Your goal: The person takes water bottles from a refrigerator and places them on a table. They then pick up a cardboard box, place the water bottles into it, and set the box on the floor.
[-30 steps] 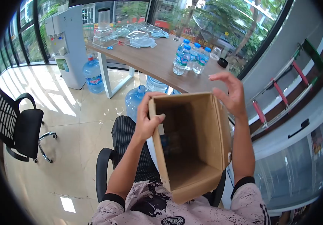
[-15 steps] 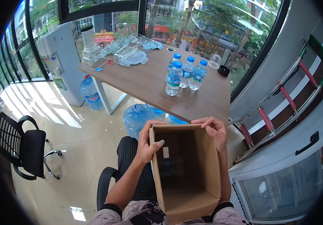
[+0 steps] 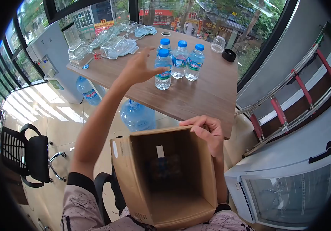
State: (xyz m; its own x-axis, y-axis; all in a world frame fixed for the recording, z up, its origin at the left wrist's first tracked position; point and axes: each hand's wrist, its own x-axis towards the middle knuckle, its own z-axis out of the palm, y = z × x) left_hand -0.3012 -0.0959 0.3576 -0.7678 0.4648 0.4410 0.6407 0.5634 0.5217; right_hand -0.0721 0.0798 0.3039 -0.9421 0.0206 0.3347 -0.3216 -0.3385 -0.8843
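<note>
The left hand (image 3: 139, 69) is raised over the table (image 3: 208, 98), its thumb and fingers spread wide and nothing in its grasp. The thumb overlaps the nearest of four small water bottles (image 3: 162, 82) in the view; whether it touches the bottle cannot be told. The right hand (image 3: 208, 133) is partly closed on the top rim of an open cardboard box (image 3: 127, 179), with the fingers bent over the edge near the corner.

The box is in front of the person's body, just beside the table, its mouth turned up toward the head view. Inside are a pale strip (image 3: 160, 151) and a dim shape with some blue, too dark to make out.

The four bottles stand upright in a close group, all with blue caps. Clear plastic containers (image 3: 115, 47) lie to their left, and a clear cup (image 3: 218, 44) and a round black object (image 3: 229, 55) are to their right. A large blue water jug (image 3: 137, 115) is on the floor by the table.
</note>
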